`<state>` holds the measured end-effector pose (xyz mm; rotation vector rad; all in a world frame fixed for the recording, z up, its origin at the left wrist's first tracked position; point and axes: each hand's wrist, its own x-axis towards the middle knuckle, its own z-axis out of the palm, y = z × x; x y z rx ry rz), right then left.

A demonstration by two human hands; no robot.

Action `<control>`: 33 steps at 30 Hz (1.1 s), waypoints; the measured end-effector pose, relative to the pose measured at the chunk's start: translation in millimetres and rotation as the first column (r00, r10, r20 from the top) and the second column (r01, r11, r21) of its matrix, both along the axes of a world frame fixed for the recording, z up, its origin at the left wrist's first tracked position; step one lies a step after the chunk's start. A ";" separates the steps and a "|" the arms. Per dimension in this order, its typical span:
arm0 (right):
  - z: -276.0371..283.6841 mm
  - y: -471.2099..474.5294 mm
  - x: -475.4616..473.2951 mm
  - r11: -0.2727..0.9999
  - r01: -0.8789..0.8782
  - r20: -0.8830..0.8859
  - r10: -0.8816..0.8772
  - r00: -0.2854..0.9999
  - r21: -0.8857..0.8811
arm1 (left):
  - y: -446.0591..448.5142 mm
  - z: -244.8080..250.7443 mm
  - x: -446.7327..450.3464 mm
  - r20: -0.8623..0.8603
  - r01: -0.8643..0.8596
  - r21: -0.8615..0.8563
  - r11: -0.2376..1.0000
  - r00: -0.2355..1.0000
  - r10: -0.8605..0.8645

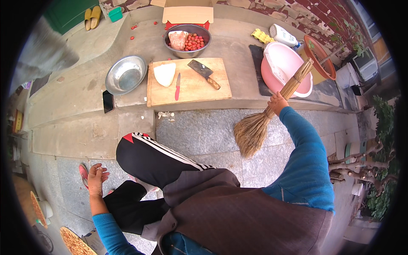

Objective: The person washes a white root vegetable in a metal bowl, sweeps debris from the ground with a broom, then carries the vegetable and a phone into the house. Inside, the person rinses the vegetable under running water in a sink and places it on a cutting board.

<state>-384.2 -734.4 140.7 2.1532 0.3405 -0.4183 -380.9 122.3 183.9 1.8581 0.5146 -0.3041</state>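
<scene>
My right hand (278,103) grips the bound straw handle of a hand broom (253,130), its bristles fanned down and to the left above the grey stone paving. My left hand (96,178) hangs beside my knee with fingers apart and holds nothing. Before me on a concrete ledge lies a wooden cutting board (194,92). On it are a white wedge-shaped piece of food (164,74), a paring knife (178,87) with a red handle, and a cleaver (204,72). White scraps (166,115) lie on the ground below the board.
A metal basin (126,75) and a smartphone (108,102) sit left of the board. Behind it stands a bowl (187,52) of small red fruits and a bag. Pink basins (271,71) and a potted plant (315,60) are at right. Bare branches (360,164) jut in from the right.
</scene>
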 end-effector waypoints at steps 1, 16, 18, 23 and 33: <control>0.8 -3.0 4.7 1.000 -0.006 0.025 0.006 1.000 0.008 | -0.4 -0.1 1.0 -0.001 0.001 -0.002 1.000 1.000 -0.001; 10.1 214.6 28.1 0.498 -0.077 0.111 -0.039 0.993 0.863 | -27.3 25.7 9.6 0.172 -0.031 -0.089 0.996 0.984 0.046; 32.6 274.8 47.9 0.288 -0.197 0.237 -0.110 0.965 0.937 | -44.1 37.1 10.5 0.252 -0.053 -0.182 0.982 0.963 0.098; 119.8 428.1 81.6 -0.251 -0.315 0.336 0.044 0.941 0.915 | -104.0 59.7 16.1 0.436 -0.015 -0.476 0.879 0.864 0.251; 149.9 609.2 18.5 -0.722 -0.128 0.543 0.378 0.749 0.680 | -142.1 84.0 5.6 0.106 0.052 -0.992 0.114 0.834 0.541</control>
